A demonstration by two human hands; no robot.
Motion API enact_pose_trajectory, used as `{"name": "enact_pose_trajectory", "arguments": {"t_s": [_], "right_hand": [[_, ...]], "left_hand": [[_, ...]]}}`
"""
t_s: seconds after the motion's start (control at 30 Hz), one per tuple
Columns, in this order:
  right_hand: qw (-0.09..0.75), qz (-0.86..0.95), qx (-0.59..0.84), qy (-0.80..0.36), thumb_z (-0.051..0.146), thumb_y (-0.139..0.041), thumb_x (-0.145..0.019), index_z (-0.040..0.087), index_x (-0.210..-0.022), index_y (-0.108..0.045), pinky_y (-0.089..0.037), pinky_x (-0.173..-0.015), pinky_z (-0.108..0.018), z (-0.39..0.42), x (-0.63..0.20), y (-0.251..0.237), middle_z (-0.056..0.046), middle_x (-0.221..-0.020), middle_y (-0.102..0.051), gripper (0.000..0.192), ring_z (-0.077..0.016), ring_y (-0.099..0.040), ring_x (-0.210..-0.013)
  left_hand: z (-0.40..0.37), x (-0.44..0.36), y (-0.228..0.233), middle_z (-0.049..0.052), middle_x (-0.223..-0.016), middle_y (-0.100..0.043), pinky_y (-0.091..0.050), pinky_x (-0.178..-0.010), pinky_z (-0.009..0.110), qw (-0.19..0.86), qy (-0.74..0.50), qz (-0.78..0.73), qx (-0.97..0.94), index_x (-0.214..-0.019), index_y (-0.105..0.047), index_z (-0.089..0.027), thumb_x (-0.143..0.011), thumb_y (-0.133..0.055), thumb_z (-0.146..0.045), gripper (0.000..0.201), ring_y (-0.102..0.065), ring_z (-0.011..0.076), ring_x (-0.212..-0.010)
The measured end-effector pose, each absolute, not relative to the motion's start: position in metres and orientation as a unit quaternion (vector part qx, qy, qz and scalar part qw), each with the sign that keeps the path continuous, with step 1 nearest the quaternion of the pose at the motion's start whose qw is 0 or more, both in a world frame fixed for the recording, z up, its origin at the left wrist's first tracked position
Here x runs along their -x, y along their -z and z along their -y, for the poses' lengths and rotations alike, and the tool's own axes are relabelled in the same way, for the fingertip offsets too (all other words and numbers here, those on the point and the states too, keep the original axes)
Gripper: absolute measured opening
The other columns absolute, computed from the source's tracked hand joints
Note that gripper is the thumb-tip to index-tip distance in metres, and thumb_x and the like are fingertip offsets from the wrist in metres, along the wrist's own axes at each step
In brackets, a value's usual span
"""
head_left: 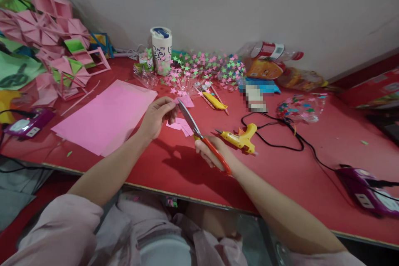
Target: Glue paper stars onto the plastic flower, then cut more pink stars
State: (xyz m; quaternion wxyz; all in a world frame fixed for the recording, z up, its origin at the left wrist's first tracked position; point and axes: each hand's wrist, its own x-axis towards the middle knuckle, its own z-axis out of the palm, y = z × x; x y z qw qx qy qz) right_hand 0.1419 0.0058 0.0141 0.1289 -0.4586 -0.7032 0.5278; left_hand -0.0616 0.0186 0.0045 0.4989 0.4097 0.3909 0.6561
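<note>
A small pink paper piece is being held above the red table, near its middle, and the blades of a pair of scissors are meeting it from below. The left hand is pinching the paper's left edge between thumb and fingertips, with the fingers closed on it. The right hand is gripping the scissors by their orange handles, its fingers curled shut around them, while the grey blades are pointing up and to the left toward the paper. Whether the blades are parted where they reach the paper is hard to tell.

Just beneath the blades, a few pink paper scraps are lying on the table. Just right of the right hand, a yellow glue gun is resting on its side, its black cord trailing off to the right toward a purple power strip. To the left of the left hand, a large pink paper sheet is lying flat. Behind the hands, a cluster of pink and green paper stars is standing near the wall, with a white cup just to its left. A yellow utility knife is lying in front of the stars. At the far left, folded pink paper shapes are piling up.
</note>
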Motion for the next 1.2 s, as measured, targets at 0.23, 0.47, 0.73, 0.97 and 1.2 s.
{"name": "enact_pose_trajectory", "arguments": {"t_s": [0.23, 0.47, 0.73, 0.97, 1.2], "right_hand": [[0.110, 0.716, 0.429, -0.539, 0.063, -0.047, -0.079, 0.019, -0.065, -0.048, -0.033, -0.038, -0.021, -0.0114, -0.1438, -0.0081, 0.007, -0.038, -0.042, 0.046, -0.0074, -0.040, -0.031], [0.127, 0.709, 0.433, -0.542, 0.061, -0.048, -0.080, 0.020, -0.065, -0.046, -0.032, -0.038, -0.021, -0.0078, -0.1421, -0.0133, 0.007, -0.040, -0.041, 0.044, -0.0065, -0.038, -0.032], [0.127, 0.718, 0.437, -0.526, 0.063, -0.048, -0.079, 0.020, -0.064, -0.046, -0.032, -0.038, -0.021, -0.0074, -0.1433, -0.0148, 0.007, -0.037, -0.040, 0.046, -0.0071, -0.038, -0.031], [0.116, 0.726, 0.451, -0.505, 0.066, -0.049, -0.078, 0.019, -0.063, -0.049, -0.033, -0.039, -0.021, -0.0091, -0.1455, -0.0123, 0.007, -0.038, -0.040, 0.049, -0.0074, -0.039, -0.033], [0.114, 0.715, 0.451, -0.522, 0.067, -0.048, -0.079, 0.019, -0.062, -0.047, -0.031, -0.038, -0.021, -0.0104, -0.1438, -0.0145, 0.006, -0.038, -0.041, 0.051, -0.0070, -0.039, -0.031]], "left_hand": [[-0.0199, 0.0626, -0.0051, -0.006, -0.052, -0.054, -0.034, -0.038, 0.015, 0.504, -0.655, -0.403, -0.393, -0.064, -0.053, -0.018, -0.069, -0.058, -0.023, 0.008, -0.046, 0.0034, -0.041], [-0.0184, 0.0643, -0.0065, -0.006, -0.049, -0.053, -0.033, -0.038, 0.015, 0.494, -0.647, -0.408, -0.414, -0.061, -0.053, -0.018, -0.069, -0.058, -0.023, 0.011, -0.044, 0.0030, -0.040], [-0.0198, 0.0657, -0.0056, -0.006, -0.048, -0.051, -0.032, -0.038, 0.015, 0.474, -0.634, -0.431, -0.433, -0.061, -0.053, -0.018, -0.069, -0.058, -0.024, 0.011, -0.044, 0.0035, -0.040], [-0.0213, 0.0672, -0.0054, -0.005, -0.047, -0.052, -0.031, -0.037, 0.015, 0.469, -0.631, -0.442, -0.432, -0.061, -0.056, -0.017, -0.067, -0.058, -0.021, 0.008, -0.043, 0.0036, -0.039], [-0.0219, 0.0685, -0.0055, -0.005, -0.047, -0.053, -0.031, -0.037, 0.015, 0.468, -0.620, -0.457, -0.433, -0.060, -0.056, -0.017, -0.067, -0.059, -0.021, 0.008, -0.044, 0.0035, -0.039]]}}
